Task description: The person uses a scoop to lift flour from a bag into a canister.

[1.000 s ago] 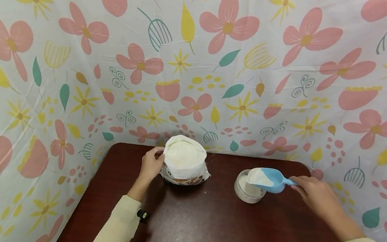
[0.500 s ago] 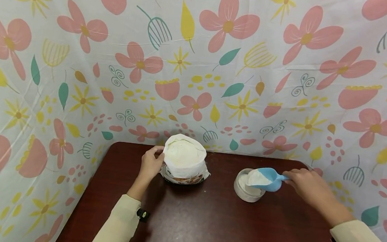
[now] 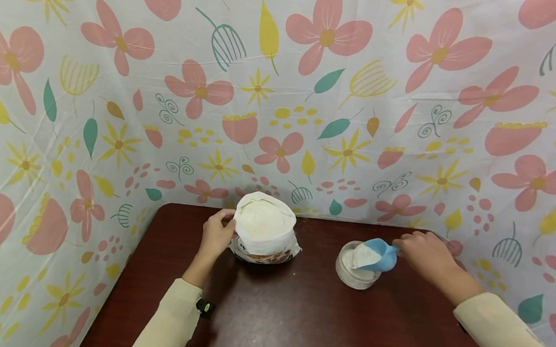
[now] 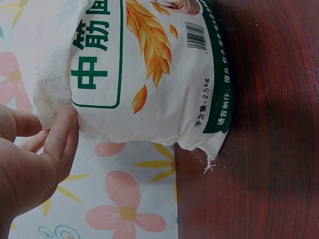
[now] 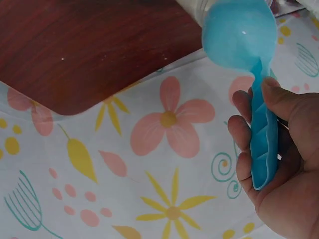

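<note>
A white bag of flour [image 3: 264,229] stands with its top rolled down, powder showing inside. My left hand [image 3: 216,238] pinches its left rim; in the left wrist view the thumb and fingers of the left hand [image 4: 37,159] hold the folded edge of the printed bag [image 4: 144,74]. My right hand [image 3: 429,259] grips the handle of a blue scoop [image 3: 384,256], tilted down over a round clear container [image 3: 357,280] with white powder in it. Powder lies in the scoop's mouth. In the right wrist view, the right hand's [image 5: 294,149] fingers curl round the blue handle [image 5: 264,139].
The dark red-brown table [image 3: 287,324] carries the bag at left and the container at right. A floral cloth [image 3: 284,88] hangs behind and beside the table. A few white specks lie on the tabletop.
My right hand has moved left with the scoop, whose handle has turned away from the camera and whose mouth dips further over the container. The left hand keeps its hold.
</note>
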